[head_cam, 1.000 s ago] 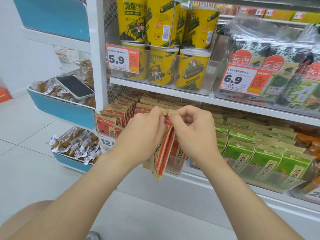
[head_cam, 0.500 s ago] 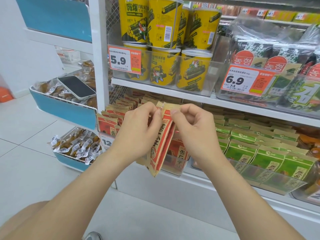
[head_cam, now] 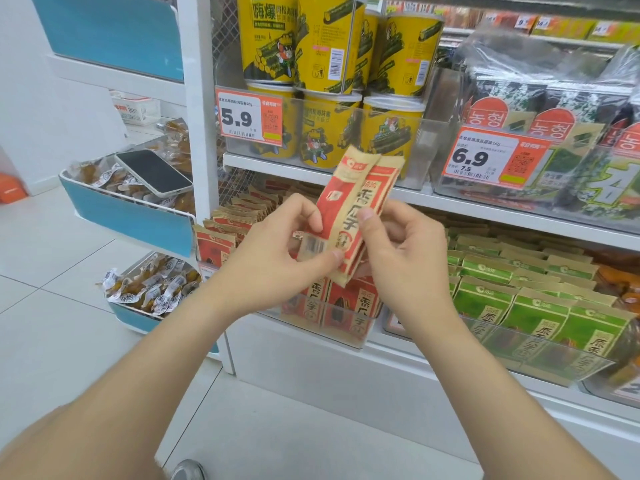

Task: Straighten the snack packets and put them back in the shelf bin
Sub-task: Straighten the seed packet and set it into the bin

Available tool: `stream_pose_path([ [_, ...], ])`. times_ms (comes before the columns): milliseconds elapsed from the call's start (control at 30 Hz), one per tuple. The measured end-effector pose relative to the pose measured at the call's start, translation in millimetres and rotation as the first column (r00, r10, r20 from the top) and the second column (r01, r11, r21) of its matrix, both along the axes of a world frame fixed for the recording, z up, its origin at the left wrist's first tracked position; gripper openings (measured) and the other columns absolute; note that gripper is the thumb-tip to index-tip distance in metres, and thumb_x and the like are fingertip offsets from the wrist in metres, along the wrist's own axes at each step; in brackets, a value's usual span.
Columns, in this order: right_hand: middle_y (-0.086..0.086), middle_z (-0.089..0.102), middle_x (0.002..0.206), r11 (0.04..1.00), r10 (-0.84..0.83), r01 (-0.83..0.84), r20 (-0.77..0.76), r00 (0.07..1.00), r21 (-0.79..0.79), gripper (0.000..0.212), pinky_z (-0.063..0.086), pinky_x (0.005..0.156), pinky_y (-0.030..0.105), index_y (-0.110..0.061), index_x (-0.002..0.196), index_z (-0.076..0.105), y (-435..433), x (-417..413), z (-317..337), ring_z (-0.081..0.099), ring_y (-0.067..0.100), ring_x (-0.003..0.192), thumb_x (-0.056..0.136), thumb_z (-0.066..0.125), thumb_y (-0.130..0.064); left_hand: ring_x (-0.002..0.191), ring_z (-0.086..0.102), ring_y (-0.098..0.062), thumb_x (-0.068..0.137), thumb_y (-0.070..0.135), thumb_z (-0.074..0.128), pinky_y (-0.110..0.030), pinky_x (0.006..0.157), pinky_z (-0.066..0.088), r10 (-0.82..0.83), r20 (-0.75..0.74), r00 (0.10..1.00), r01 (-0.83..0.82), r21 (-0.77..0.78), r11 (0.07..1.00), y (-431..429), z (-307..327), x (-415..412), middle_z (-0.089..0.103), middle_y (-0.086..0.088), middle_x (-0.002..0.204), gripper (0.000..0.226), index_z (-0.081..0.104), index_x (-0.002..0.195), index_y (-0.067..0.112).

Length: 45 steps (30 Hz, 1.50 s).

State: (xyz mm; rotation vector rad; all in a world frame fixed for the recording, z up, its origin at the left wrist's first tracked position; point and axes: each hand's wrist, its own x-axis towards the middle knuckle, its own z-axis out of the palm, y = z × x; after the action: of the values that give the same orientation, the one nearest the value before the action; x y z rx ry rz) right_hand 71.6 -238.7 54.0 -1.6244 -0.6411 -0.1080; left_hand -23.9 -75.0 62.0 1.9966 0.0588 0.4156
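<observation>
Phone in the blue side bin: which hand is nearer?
Left. The left hand grips the red packets to the right of the phone and lower in the frame. The right hand holds their other side, farther right.

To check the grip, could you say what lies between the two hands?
The red snack packets, held by the left hand and right hand, per the head view.

The floor [head_cam: 52, 323] is laid in large pale tiles with thin dark joints, evenly lit with no hard shadows. A plain white wall [head_cam: 31, 98] stands at the left. A white upright post [head_cam: 199, 98] carries a wire mesh panel [head_cam: 230, 46] and white shelf boards [head_cam: 502, 211] running rightward. Left of the post hang tilted side racks [head_cam: 131, 220] with blue fronts. A white plinth [head_cam: 346, 386] closes the unit's base.
</observation>
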Motion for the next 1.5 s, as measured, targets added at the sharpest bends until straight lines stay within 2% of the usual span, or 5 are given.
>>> stream_pose_path([
  [367,0.007,0.082,0.114,0.946,0.324,-0.315,-0.304,0.896,0.078,0.042,0.066,0.090,0.052,-0.020,0.141,0.061,-15,3,17,0.080,0.026,0.105,0.103,0.068,-0.003,0.098,0.081,-0.024,0.100,-0.007,0.068,-0.031,0.073,0.066,0.040,-0.039,0.998,-0.051,-0.347,0.936,10,5,1,0.081,-0.005,0.115,0.027,0.074,0.113,0.016],
  [767,0.003,0.081,0.121,0.930,0.366,-0.358,-0.230,0.902,0.080,0.049,0.067,0.088,0.045,-0.024,0.149,0.053,-12,3,13,0.079,0.022,0.109,0.108,0.057,0.003,0.079,0.069,-0.021,0.098,-0.013,0.065,-0.019,0.048,0.045,-0.009,-0.107,0.994,-0.058,-0.603,0.795,7,7,4,0.082,-0.013,0.113,0.037,0.080,0.106,0.020],
  [933,0.008,0.083,0.100,0.950,0.302,-0.310,-0.201,0.932,-0.013,0.059,0.068,0.075,0.039,-0.022,0.155,0.048,-11,1,11,0.081,0.028,0.084,0.103,0.072,-0.010,0.090,0.069,-0.029,0.099,-0.011,0.066,-0.022,0.056,0.053,0.055,-0.005,0.998,-0.047,-0.582,0.812,7,3,6,0.081,-0.012,0.113,0.029,0.072,0.101,0.017],
  [1167,0.014,0.082,0.095,0.941,0.339,-0.301,-0.414,0.845,0.157,0.019,0.066,0.074,0.029,-0.008,0.123,0.072,-6,-3,13,0.079,0.022,0.080,0.106,0.065,-0.006,0.084,0.072,-0.017,0.099,-0.005,0.069,-0.021,0.058,0.055,0.042,0.043,0.998,-0.008,-0.590,0.808,7,9,4,0.080,-0.011,0.117,0.029,0.076,0.109,0.021],
  [1500,0.019,0.082,0.094,0.949,0.316,-0.258,-0.516,0.796,0.184,0.023,0.068,0.073,0.033,-0.001,0.112,0.072,3,-19,14,0.082,0.031,0.087,0.109,0.061,-0.021,0.074,0.072,-0.018,0.094,-0.007,0.071,-0.019,0.048,0.047,0.101,0.006,0.995,-0.071,-0.671,0.738,12,10,3,0.080,-0.017,0.112,0.028,0.072,0.096,0.020],
])
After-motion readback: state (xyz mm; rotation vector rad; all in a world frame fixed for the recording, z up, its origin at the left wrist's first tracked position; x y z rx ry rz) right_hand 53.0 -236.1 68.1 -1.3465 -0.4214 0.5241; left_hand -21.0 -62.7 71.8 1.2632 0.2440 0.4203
